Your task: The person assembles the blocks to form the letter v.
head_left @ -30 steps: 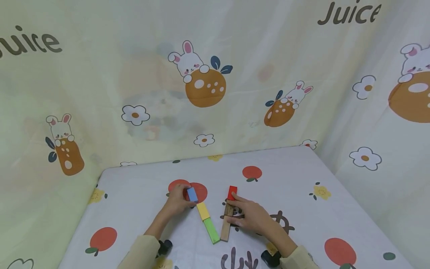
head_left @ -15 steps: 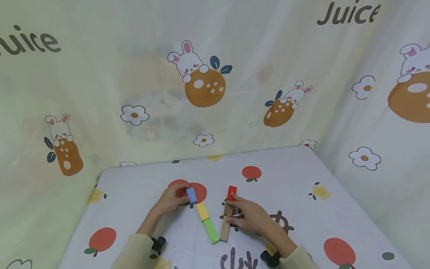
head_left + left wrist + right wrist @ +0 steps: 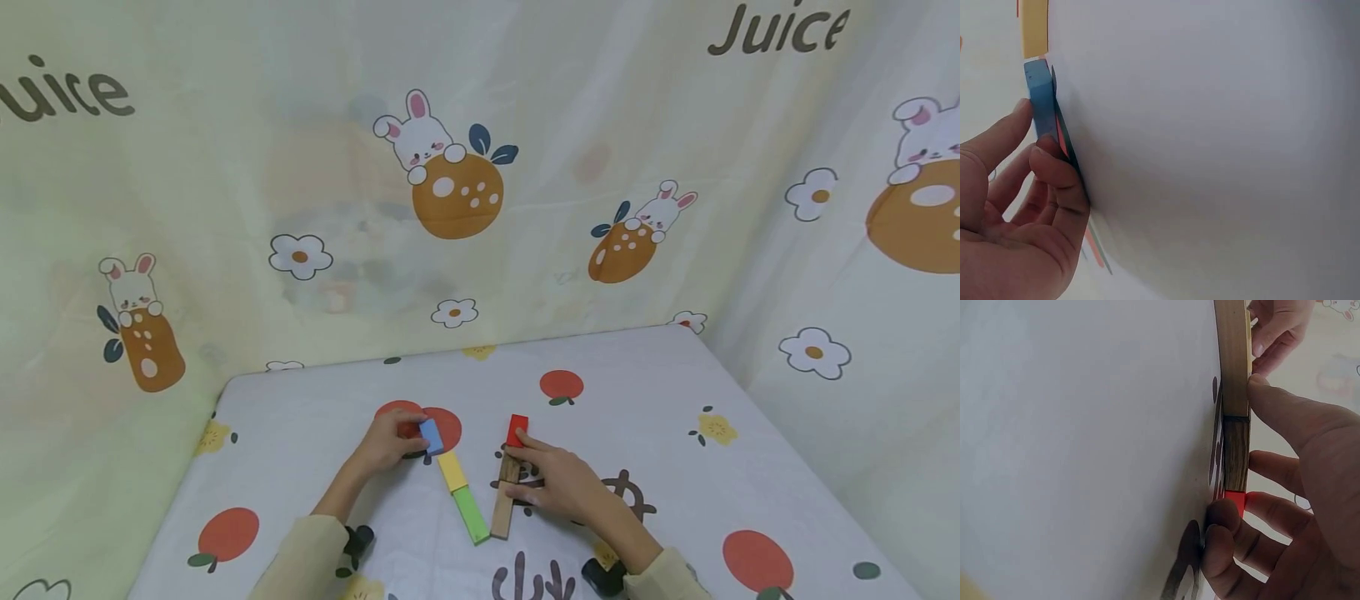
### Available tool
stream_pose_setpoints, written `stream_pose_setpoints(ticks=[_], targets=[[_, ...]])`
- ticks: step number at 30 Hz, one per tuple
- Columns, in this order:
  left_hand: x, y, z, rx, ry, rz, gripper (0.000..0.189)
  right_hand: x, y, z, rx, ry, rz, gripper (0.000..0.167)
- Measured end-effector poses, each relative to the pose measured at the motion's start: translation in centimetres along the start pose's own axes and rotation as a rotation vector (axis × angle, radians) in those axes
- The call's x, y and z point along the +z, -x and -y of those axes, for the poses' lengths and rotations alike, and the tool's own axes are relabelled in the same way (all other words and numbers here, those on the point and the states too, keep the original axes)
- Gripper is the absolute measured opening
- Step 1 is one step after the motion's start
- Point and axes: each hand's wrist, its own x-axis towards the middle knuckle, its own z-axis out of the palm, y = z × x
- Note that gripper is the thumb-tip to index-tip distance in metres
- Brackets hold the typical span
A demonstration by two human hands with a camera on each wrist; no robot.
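My left hand [image 3: 381,443] pinches a blue block [image 3: 431,436] between thumb and fingers, right at the far end of a yellow block [image 3: 452,472]. A green block [image 3: 471,515] continues that slanted row toward me. Its near end comes close to a light wooden block [image 3: 502,518], forming a V. Beyond that lie a dark wooden block [image 3: 510,469] and a red block [image 3: 518,426]. My right hand [image 3: 562,479] rests along this right-hand row: in the right wrist view its thumb touches the light block, and extended fingers touch the dark and red blocks.
A white cloth [image 3: 637,392] printed with red fruit and yellow flowers covers the table. Behind it hangs a pale curtain [image 3: 525,275] with rabbit prints, and more curtain closes the sides. Each wrist carries a small black device [image 3: 603,577].
My left hand drew the blue block slightly left, away from the yellow block, then brought it back toward the yellow block's far end. The right hand has stayed in place.
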Motion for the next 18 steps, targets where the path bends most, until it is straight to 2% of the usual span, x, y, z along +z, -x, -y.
stream_pose_setpoints(ticks=[18], targets=[[0.83,0.28,-0.21,0.006,-0.012,-0.026,0.041,-0.12,-0.07,0.07,-0.006,0.000,0.002,0.067]])
